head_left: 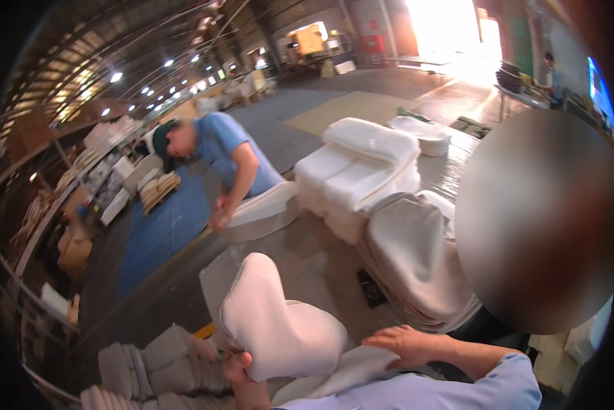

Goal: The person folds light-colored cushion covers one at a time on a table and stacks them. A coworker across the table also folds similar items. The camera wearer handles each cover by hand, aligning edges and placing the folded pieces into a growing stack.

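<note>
My left hand (237, 367) grips the lower left edge of a cream, curved fabric-covered piece (274, 331), which looks like a cushion cover or pad. It is held up and tilted in front of me, its upper lobe rising to the left. My right hand (411, 346) lies with fingers stretched out over a white cloth piece (363, 365) close to my body. Part of that cloth is hidden behind the cream piece. Just beyond my right hand rests a stack of similar grey-cream pieces (416, 253).
Folded white padded pieces (358, 164) are piled farther back on the table. Across it, a person in blue (235, 150) bends over another pale piece (262, 215). More stacked pieces (163, 362) lie at lower left. A blurred round patch (543, 222) covers the right side.
</note>
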The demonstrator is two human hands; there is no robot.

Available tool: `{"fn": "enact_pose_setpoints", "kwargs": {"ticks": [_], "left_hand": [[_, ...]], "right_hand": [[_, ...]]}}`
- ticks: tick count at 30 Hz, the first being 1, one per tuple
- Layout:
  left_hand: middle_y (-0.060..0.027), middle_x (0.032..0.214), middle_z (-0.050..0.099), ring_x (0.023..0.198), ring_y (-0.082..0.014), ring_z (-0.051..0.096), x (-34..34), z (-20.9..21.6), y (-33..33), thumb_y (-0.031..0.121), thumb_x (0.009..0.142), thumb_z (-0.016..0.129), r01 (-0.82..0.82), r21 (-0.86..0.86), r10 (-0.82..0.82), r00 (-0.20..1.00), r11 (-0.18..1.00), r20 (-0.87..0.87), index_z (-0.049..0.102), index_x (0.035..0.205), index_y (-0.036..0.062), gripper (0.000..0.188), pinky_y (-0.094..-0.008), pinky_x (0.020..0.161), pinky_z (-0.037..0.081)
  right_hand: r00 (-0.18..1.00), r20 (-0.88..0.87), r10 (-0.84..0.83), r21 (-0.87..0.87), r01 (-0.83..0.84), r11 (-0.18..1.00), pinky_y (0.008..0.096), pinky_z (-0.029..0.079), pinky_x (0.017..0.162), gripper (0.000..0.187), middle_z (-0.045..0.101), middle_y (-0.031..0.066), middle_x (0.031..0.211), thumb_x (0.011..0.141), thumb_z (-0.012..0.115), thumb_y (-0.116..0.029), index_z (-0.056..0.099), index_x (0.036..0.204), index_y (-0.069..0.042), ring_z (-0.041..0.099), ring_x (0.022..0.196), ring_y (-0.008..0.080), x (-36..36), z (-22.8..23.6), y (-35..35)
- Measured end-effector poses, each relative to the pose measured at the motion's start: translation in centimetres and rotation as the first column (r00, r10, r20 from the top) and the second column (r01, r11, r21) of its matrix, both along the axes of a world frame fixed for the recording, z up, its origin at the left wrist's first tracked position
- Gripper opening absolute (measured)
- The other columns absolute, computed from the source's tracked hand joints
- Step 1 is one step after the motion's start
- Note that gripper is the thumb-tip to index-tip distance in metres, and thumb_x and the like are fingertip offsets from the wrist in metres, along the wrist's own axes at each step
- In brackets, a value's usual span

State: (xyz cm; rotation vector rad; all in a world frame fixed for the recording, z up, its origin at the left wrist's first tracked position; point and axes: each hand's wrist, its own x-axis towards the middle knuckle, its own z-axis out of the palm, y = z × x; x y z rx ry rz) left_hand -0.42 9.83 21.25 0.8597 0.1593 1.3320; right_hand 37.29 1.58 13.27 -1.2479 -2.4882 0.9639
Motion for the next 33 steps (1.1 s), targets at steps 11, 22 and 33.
{"fn": "enact_pose_setpoints", "kwargs": {"ticks": [11,22,33], "left_hand": [[-0.0141,0.138,0.066,0.126,-0.0323,0.065,-3.5,-1.3,-3.5,0.017,0.084,0.079,-0.398,-0.010,0.397,0.916,0.917,-0.059,0.052,0.152,0.0028,0.074,-0.0497,0.106,0.053],[-0.0153,0.143,0.063,0.131,-0.0330,0.063,-6.6,2.9,-2.6,0.014,0.090,0.074,-0.466,0.089,0.471,0.880,0.880,-0.062,0.047,0.156,0.0053,0.071,-0.0513,0.110,0.052],[-0.0111,0.130,0.068,0.118,-0.0239,0.067,-4.7,5.4,-0.7,0.007,0.086,0.075,-0.412,0.056,0.415,0.889,0.909,-0.193,0.051,0.152,0.0007,0.070,-0.0376,0.102,0.054]], "right_hand": [[0.990,0.136,-0.027,0.258,-0.009,0.966,0.0544,0.048,0.109,0.052,0.064,0.0090,0.141,0.091,0.066,-0.018,0.054,0.141,-0.023,0.062,0.131,0.0315,-2.2,-7.4,-3.3],[0.982,-0.188,0.016,0.416,0.065,0.907,0.0438,0.062,0.084,0.042,0.077,0.0087,0.109,0.069,0.082,-0.016,0.073,0.109,-0.008,0.076,0.094,0.0316,-2.8,-7.1,1.5],[0.985,-0.071,0.159,0.330,-0.127,0.935,0.0471,0.060,0.093,0.051,0.076,0.0111,0.117,0.069,0.085,-0.016,0.069,0.116,-0.010,0.074,0.106,0.0361,-5.7,-8.7,1.2]]}}
